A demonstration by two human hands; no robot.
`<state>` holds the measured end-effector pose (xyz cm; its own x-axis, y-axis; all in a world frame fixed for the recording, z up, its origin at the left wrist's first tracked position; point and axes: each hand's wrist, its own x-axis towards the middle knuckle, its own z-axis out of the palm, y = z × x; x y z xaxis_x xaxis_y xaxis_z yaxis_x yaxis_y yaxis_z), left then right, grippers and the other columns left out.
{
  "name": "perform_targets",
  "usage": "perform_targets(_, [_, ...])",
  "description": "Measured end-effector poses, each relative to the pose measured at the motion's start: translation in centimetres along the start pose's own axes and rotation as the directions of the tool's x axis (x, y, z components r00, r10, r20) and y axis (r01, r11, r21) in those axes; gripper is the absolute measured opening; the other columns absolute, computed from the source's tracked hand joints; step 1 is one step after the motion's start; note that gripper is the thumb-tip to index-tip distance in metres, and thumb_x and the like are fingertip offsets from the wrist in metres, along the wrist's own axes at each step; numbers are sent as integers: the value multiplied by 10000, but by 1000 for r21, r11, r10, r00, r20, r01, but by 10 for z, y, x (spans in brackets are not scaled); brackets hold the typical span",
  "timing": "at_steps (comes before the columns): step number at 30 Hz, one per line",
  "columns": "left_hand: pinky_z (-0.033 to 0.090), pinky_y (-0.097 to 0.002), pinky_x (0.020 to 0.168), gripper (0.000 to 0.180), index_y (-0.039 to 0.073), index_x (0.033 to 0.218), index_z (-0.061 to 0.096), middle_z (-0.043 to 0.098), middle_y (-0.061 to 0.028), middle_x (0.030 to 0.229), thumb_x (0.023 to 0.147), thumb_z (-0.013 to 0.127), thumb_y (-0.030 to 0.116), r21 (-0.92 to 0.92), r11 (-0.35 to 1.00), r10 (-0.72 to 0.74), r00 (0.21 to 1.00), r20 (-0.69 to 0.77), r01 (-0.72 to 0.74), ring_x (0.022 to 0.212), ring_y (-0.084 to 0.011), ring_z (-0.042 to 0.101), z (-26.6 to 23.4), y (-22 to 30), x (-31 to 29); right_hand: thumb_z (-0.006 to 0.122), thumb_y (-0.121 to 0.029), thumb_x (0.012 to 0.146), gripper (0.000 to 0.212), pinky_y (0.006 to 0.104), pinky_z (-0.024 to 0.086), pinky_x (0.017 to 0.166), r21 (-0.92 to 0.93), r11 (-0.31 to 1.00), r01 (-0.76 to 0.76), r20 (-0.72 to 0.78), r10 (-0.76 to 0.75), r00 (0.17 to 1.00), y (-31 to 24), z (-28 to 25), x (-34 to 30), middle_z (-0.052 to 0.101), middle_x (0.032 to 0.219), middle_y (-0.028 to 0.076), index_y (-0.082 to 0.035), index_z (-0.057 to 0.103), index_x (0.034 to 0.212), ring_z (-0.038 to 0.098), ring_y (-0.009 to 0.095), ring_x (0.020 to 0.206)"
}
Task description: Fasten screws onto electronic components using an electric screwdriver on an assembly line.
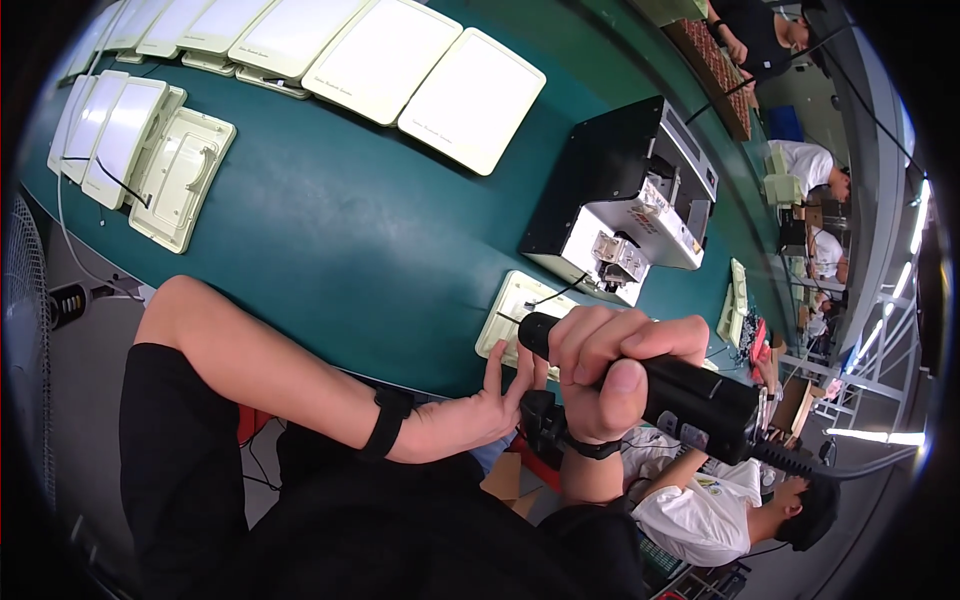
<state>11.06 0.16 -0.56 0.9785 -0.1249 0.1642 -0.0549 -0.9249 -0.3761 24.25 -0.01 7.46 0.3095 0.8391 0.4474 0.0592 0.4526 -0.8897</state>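
My right hand point(610, 365) is wrapped round a black corded electric screwdriver point(700, 402), its nose pointing left over a cream plastic panel point(513, 298). The panel lies near the table's front edge, and a short black cable rises from it. Partly behind the screwdriver, my left hand point(475, 420) reaches to the panel's near side with its fingers stretched and apart. Whether those fingertips press on the panel I cannot tell. The screwdriver and my right hand hide part of the panel.
Beyond the panel stands a black-and-silver box-shaped machine point(620, 200). Cream flat panels point(475, 100) line the green table's point(330, 230) far side, and several more point(185, 180) stand at the left. A person in a white shirt point(700, 505) sits close on my right.
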Motion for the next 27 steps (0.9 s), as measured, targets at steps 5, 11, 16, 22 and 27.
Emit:
perform_targets(5, [588,-537,903,402,17,1139,662,636,-204,1237,941,494,324,68,994,-75,994,-76,80,1155,-394,634,7,-2,3,616,-173,979,210,318,397,456,-71,977,204,-149,-212,966,-22,-29,8,467,615,49,-88,431,1030,434,156,465])
perform_targets(11, [590,-503,890,426,25,1199,623,621,-212,1284,951,486,343,113,991,-72,996,-52,78,1148,-381,640,4,-3,4,573,-177,981,154,298,376,442,-185,966,181,-204,-218,954,4,-45,14,448,616,29,-86,467,1045,408,135,462])
perform_targets(16, [599,-495,874,447,15,1261,609,609,-201,1289,946,518,318,106,993,-49,999,-23,52,1173,-407,626,2,-6,7,557,-191,976,130,301,356,433,-94,969,227,-209,-242,947,-27,-53,20,431,626,0,-94,506,1047,397,114,464])
perform_targets(22, [604,-489,866,421,13,1229,611,610,-204,1274,951,516,314,122,993,6,1000,-18,-4,1168,-407,627,-3,-10,9,550,-217,976,108,276,354,477,-224,724,652,-374,-682,628,-73,-64,77,408,629,-17,-111,533,968,400,93,501])
perform_targets(27, [608,-460,833,407,6,1164,628,611,-222,1267,944,514,327,117,993,-22,999,-29,25,1145,-399,635,0,-17,6,544,-213,978,114,278,360,495,-276,829,486,-254,-551,795,-53,-55,86,414,633,-3,-101,535,964,404,107,513])
